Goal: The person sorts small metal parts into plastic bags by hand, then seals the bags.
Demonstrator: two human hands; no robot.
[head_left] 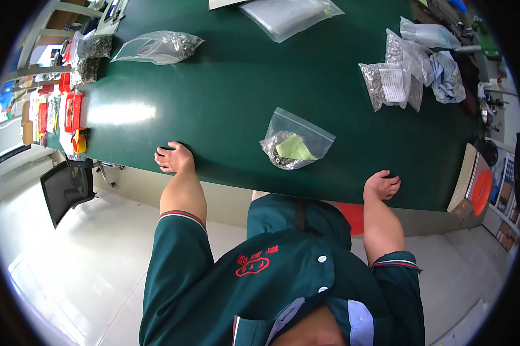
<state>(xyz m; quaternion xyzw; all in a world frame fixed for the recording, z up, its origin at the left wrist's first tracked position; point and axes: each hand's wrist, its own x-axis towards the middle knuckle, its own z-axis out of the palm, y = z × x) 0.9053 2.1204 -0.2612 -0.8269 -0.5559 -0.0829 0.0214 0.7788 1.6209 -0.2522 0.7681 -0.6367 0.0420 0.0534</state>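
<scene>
My left hand (pixel 175 158) rests on the green tabletop near its front edge, empty, fingers spread. Further right along that edge, my right hand (pixel 382 185) lies with loosely bent fingers and holds nothing. Between them, a little farther in, sits a clear zip bag (pixel 323 138) with small metal parts and a pale green slip of paper in its lower part. Neither hand touches it. Its zip end points to the upper right.
Bags of small metal parts (pixel 375 86) lie at the far right beside a crumpled bluish cloth (pixel 448 78). Another parts bag (pixel 162 47) is at the far left, near red bins (pixel 73 112) and yellow tape (pixel 79 142). Flat clear bags (pixel 289 16) lie at the back.
</scene>
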